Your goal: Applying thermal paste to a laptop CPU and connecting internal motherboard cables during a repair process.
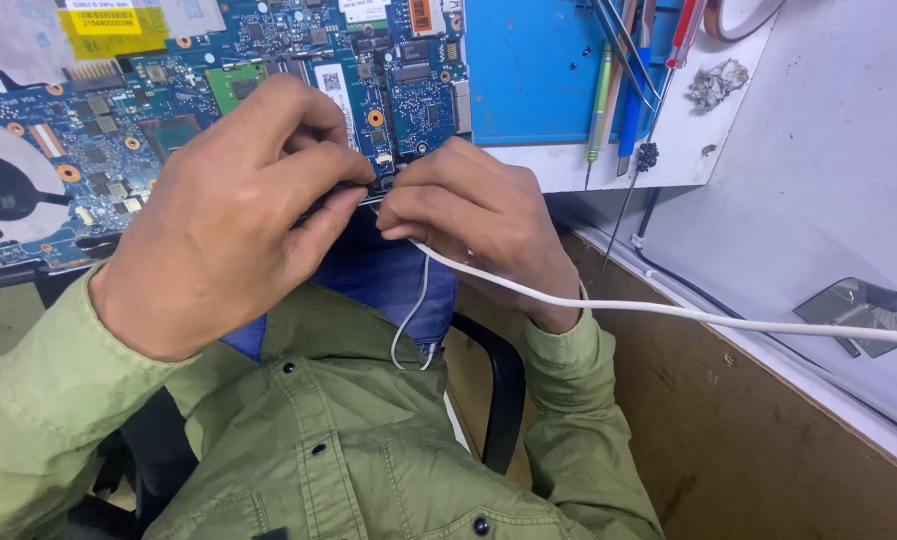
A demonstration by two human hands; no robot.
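A blue laptop circuit board (pixel 99 120) with a fan at its left end lies at the near edge of the bench. My left hand (pixel 224 220) is curled over the board's front edge, fingertips pinched on a small part there that I cannot make out. My right hand (pixel 479 215) is closed right beside it, fingertips meeting the left hand's. A white cable (pixel 689 312) runs under my right hand and off to the right edge. A thinner white cable (pixel 414 320) loops down toward my lap.
A blue mat (pixel 529 70) lies on the white bench, with screwdrivers and tweezers (pixel 629 80) on its right side. A crumpled grey wad (pixel 719 82) and a tape roll (pixel 739 20) sit beyond. A brown board panel (pixel 749 440) and black chair arm (pixel 504 390) are below.
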